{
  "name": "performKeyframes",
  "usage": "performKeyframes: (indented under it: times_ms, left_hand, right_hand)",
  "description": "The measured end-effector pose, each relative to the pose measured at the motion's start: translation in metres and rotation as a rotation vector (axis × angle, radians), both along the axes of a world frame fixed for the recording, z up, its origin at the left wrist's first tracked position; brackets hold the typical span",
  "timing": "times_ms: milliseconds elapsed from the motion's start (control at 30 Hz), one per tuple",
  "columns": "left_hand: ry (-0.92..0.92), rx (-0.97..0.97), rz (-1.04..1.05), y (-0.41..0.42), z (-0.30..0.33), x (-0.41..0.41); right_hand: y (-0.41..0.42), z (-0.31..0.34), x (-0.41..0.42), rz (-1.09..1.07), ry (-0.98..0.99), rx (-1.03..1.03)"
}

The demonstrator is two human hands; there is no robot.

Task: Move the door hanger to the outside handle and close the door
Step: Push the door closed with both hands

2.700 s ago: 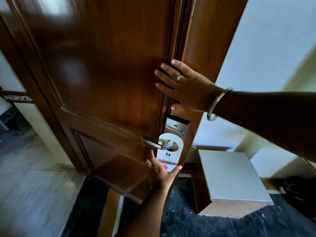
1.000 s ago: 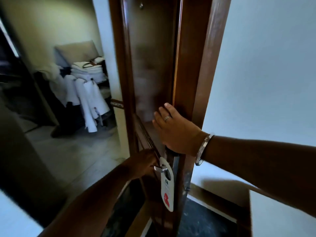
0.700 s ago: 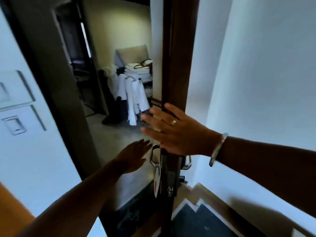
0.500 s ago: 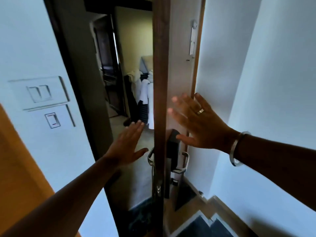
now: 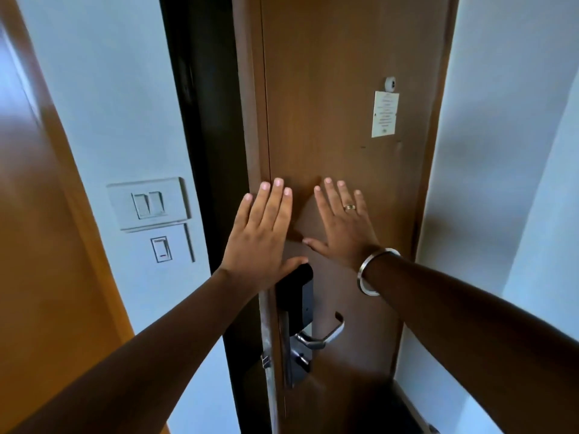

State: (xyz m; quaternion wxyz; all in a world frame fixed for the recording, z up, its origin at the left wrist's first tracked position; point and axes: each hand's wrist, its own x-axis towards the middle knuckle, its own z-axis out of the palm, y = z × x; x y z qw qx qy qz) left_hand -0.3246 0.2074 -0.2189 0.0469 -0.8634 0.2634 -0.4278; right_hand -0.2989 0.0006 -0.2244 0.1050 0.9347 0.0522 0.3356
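Brown wooden door, inner face toward camera, a dark gap showing along its left edge. Left hand flat near that edge, fingers straight and together, gripping nothing, thumb over top of black lock housing. Right hand flat just beside it, fingers spread, ring and metal bangle on wrist. Silver lever handle below both hands, bare. Door hanger not visible. Paper notice at upper right of door. Wall switches left of frame
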Motion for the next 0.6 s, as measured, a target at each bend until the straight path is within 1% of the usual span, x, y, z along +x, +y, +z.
performKeyframes:
  times_ms: [67, 167, 300, 467, 600]
  left_hand:
    - [-0.015, 0.033, 0.045, 0.004, 0.002, 0.024]
    - [-0.045, 0.032, 0.107, 0.012, 0.002, 0.056]
    - [-0.037, 0.025, 0.177, 0.023, -0.003, 0.094]
    - [-0.045, 0.014, 0.317, 0.028, -0.005, 0.138]
    - [-0.020, -0.013, 0.402, 0.024, -0.009, 0.171]
  right_hand:
    - [0.005, -0.003, 0.026, 0.020, -0.006, 0.021]
    - [0.009, -0.006, 0.059, 0.062, -0.030, 0.011]
    - [0.018, -0.012, 0.101, 0.120, -0.068, 0.018]
    - [0.032, -0.018, 0.151, 0.179, -0.092, 0.046]
    - [0.032, -0.015, 0.189, 0.236, -0.109, 0.007]
